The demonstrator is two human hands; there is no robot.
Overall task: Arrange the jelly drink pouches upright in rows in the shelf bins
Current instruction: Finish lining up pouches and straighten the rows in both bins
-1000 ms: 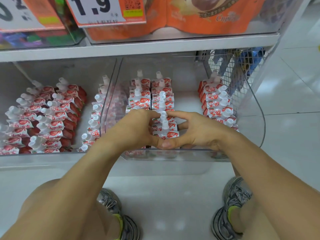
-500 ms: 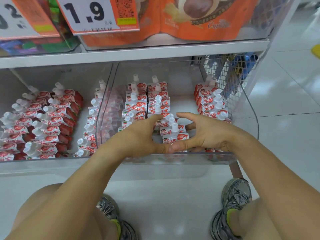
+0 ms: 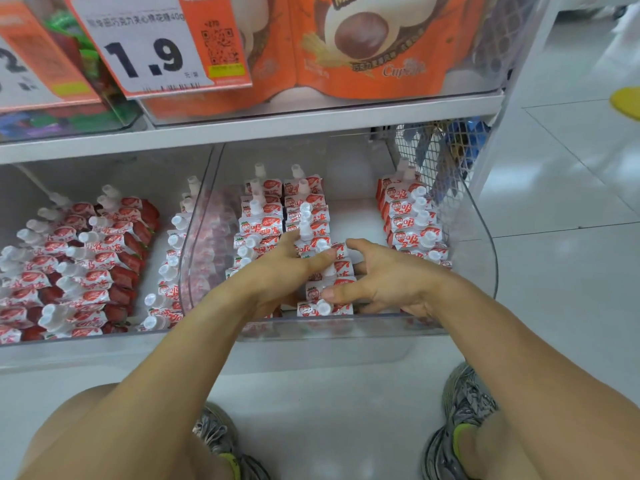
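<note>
White-and-red jelly pouches with white caps stand in three rows in the clear bin point(image 3: 346, 327): a left row point(image 3: 259, 223), a middle row point(image 3: 311, 216) and a right row point(image 3: 408, 216). My left hand point(image 3: 277, 271) rests on the middle row near the front, thumb and fingers pinching a capped pouch point(image 3: 320, 245). My right hand point(image 3: 391, 282) is on the other side of that row, fingers spread, its thumb touching a front pouch point(image 3: 325, 308). My hands hide the front of the left row.
The neighbouring bin point(image 3: 69, 344) on the left holds several leaning pouches point(image 3: 86, 265) and a row along its right wall. A wire mesh panel point(image 3: 436, 161) stands behind the right row. Above is a shelf with orange snack bags point(image 3: 363, 46) and a price tag point(image 3: 145, 57).
My hands, first cupped together around the front pouches, have drawn apart. The right hand has opened its fingers, and the left has slid further along the middle row.
</note>
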